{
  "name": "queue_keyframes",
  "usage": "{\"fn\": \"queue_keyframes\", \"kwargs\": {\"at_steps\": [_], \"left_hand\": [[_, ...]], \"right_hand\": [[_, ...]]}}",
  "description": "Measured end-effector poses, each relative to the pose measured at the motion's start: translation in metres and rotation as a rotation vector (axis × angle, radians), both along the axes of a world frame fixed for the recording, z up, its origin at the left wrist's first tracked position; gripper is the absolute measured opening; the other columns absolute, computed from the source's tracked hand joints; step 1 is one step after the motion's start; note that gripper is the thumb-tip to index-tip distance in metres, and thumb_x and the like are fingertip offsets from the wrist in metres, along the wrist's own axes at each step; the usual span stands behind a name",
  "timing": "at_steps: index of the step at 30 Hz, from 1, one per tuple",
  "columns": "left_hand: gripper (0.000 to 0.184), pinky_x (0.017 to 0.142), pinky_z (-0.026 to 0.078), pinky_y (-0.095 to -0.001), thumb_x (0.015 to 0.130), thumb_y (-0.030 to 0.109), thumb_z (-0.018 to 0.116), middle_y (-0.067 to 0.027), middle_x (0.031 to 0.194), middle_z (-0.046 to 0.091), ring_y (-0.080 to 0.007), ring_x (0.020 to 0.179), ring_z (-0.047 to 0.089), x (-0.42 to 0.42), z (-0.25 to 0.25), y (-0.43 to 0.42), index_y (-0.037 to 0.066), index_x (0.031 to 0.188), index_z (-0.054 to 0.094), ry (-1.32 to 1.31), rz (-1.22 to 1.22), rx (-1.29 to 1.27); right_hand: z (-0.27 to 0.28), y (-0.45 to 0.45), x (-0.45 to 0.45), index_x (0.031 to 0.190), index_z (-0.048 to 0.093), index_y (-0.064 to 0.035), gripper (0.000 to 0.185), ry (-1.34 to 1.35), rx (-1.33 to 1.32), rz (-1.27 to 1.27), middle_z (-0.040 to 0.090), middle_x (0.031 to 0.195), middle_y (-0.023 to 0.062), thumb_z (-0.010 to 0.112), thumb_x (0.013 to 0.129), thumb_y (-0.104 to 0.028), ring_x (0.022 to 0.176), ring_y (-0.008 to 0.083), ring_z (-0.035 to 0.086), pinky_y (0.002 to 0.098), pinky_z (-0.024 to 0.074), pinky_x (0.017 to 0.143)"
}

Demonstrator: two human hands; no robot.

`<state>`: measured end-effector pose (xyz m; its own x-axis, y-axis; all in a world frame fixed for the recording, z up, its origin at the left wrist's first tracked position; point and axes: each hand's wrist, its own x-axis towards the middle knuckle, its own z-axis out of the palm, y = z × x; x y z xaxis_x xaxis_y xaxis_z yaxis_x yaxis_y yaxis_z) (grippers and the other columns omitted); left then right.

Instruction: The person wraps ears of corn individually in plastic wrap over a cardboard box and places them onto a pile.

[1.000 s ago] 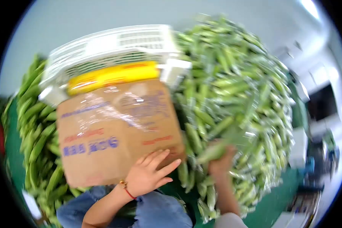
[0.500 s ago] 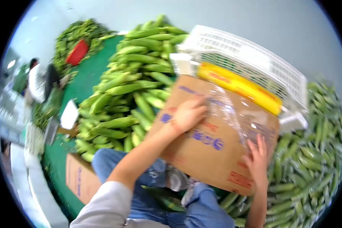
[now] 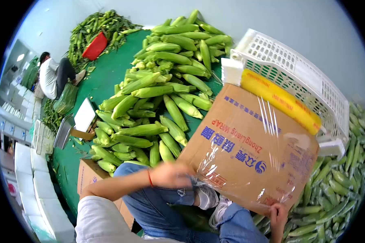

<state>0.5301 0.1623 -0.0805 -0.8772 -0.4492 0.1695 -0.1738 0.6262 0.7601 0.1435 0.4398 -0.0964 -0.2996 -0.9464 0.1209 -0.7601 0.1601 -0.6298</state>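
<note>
A brown cardboard box (image 3: 231,158) printed in blue and red lies tilted over my lap. Across its top edge rests a yellow roll of plastic wrap (image 3: 282,101). Clear plastic film (image 3: 271,133) stretches from the roll down over the box. At the box's lower left corner is my left hand (image 3: 172,175), close to the film's edge and blurred; its fingers are smeared by motion. My right hand (image 3: 278,214) is closed at the lower right edge, pinching the film's edge.
White crates (image 3: 300,69) stand behind the roll. Husked-on corn (image 3: 154,93) is heaped at the left; wrapped corn (image 3: 336,190) lies at the right. A scale (image 3: 84,115) sits on the green floor (image 3: 111,60). Farther back, another person (image 3: 52,77) sits near a red scoop (image 3: 95,46).
Film now reaches the box's lower edge. My left hand has moved from the box's middle to its lower left corner, my right hand down to the lower right edge. The camera view has shifted.
</note>
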Motion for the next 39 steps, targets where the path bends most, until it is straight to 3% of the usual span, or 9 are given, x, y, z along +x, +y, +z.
{"fn": "queue_keyframes", "kwargs": {"at_steps": [2,4,8,16,24,28,32,37,39], "left_hand": [[0.035,0.082,0.052,-0.0373,0.079,0.015,0.075,-0.0121,0.106,0.066,-0.0271,0.095,0.064,0.033,-0.029,-0.074,0.005,0.109,0.06,-0.315,0.618,0.329],[0.068,0.092,0.047,-0.0431,0.076,0.028,0.078,-0.0164,0.117,0.06,-0.0345,0.11,0.056,0.076,-0.07,-0.135,0.009,0.133,0.045,-0.631,0.537,-0.318],[0.081,0.1,0.043,-0.043,0.069,0.023,0.079,-0.0147,0.124,0.055,-0.0312,0.119,0.052,0.176,-0.151,-0.164,0.01,0.138,0.039,-1.403,0.432,-0.335],[0.077,0.095,0.048,-0.0425,0.07,0.016,0.078,-0.0174,0.127,0.052,-0.0348,0.115,0.052,0.065,0.012,-0.114,0.004,0.137,0.042,-0.525,0.829,-0.502],[0.059,0.075,0.056,-0.0354,0.07,0.023,0.074,-0.0101,0.116,0.061,-0.0275,0.095,0.063,-0.189,0.045,0.034,0.027,0.127,0.059,-0.075,-0.114,-0.731],[0.061,0.075,0.055,-0.0359,0.07,0.021,0.072,-0.0097,0.114,0.061,-0.0267,0.095,0.062,-0.21,0.036,0.037,0.025,0.129,0.057,-0.124,-0.263,-0.586],[0.055,0.088,0.051,-0.0406,0.069,0.021,0.075,-0.011,0.121,0.06,-0.03,0.104,0.061,-0.21,0.029,0.038,0.015,0.121,0.061,0.159,-0.168,-0.65],[0.044,0.091,0.05,-0.0404,0.076,0.021,0.072,-0.0154,0.125,0.057,-0.0298,0.11,0.059,-0.099,-0.022,0.063,0.01,0.118,0.063,-0.131,0.167,-0.493],[0.019,0.075,0.056,-0.0373,0.085,0.012,0.064,-0.0154,0.103,0.068,-0.028,0.086,0.069,-0.067,-0.014,0.036,0.008,0.103,0.068,-0.304,0.1,-0.414]], "right_hand": [[-0.015,0.014,-0.003,0.085,0.058,-0.0022,0.007,-0.272,0.176,-0.131,0.062,0.078,0.0106,0.055,0.09,-0.006,0.076,0.0252,0.058,0.0354,0.0445,0.074],[-0.01,0.0,-0.001,0.085,0.059,-0.0029,0.006,-0.332,0.171,-0.177,0.062,0.079,0.0108,0.056,0.089,-0.007,0.077,0.0279,0.059,0.0371,0.0445,0.076],[0.011,-0.009,0.004,0.087,0.06,-0.0034,0.007,-0.302,0.171,-0.147,0.063,0.082,0.0103,0.057,0.089,-0.009,0.08,0.0275,0.059,0.0372,0.0438,0.079],[0.007,-0.007,0.016,0.093,0.06,-0.0043,0.008,-0.21,0.088,-0.211,0.062,0.087,0.0116,0.057,0.09,-0.011,0.084,0.0303,0.058,0.0389,0.0426,0.08],[0.015,-0.012,0.031,0.094,0.058,-0.0035,0.008,0.116,0.073,-0.179,0.062,0.086,0.0132,0.057,0.09,-0.01,0.083,0.0338,0.059,0.0415,0.0445,0.076],[0.073,-0.016,0.035,0.095,0.057,-0.001,0.011,-0.789,-0.077,-0.497,0.065,0.085,0.0131,0.06,0.09,-0.011,0.079,0.035,0.061,0.0423,0.0496,0.078],[0.025,-0.094,0.023,0.105,0.06,-0.0038,0.027,0.219,-0.295,-0.102,0.066,0.097,0.0089,0.066,0.087,-0.024,0.087,0.0274,0.062,0.0399,0.0472,0.082],[0.016,-0.115,0.011,0.101,0.063,-0.007,0.042,0.486,-0.206,-0.096,0.064,0.1,0.0068,0.066,0.082,-0.045,0.084,0.0249,0.06,0.0366,0.0435,0.075],[0.017,-0.119,0.008,0.094,0.066,-0.0084,0.04,0.496,-0.203,-0.089,0.062,0.092,0.0057,0.069,0.078,-0.044,0.08,0.0242,0.059,0.0366,0.044,0.071]]}}
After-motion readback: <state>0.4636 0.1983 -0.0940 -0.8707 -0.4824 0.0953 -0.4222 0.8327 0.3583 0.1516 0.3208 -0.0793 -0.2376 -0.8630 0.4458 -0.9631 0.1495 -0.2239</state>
